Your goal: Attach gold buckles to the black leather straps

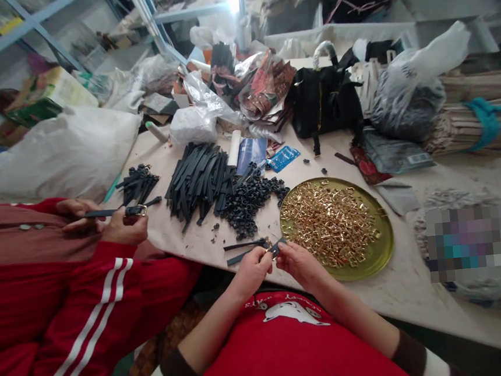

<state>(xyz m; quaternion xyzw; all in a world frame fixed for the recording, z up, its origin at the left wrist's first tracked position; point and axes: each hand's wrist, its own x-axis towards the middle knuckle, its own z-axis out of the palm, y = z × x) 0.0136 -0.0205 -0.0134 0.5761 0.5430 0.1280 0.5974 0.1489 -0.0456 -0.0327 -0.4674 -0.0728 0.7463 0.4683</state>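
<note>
At the table's front edge my left hand (254, 271) and my right hand (295, 260) meet, both pinching a short black strap (277, 247) with a small gold buckle between them. Two black strips (244, 253) lie on the table just left of my left hand. To the right of my right hand, a round gold tray (385, 249) holds a heap of gold buckles (330, 222). Beyond my hands lie a pile of small black loops (246, 209) and a larger pile of black straps (199, 181).
At the left, a person in a red striped sleeve (106, 294) holds a black strap with a buckle (136, 210). A black handbag (326, 102), plastic bags (420, 79) and leather scraps (268, 87) crowd the back. A white sack (58, 152) lies at the left.
</note>
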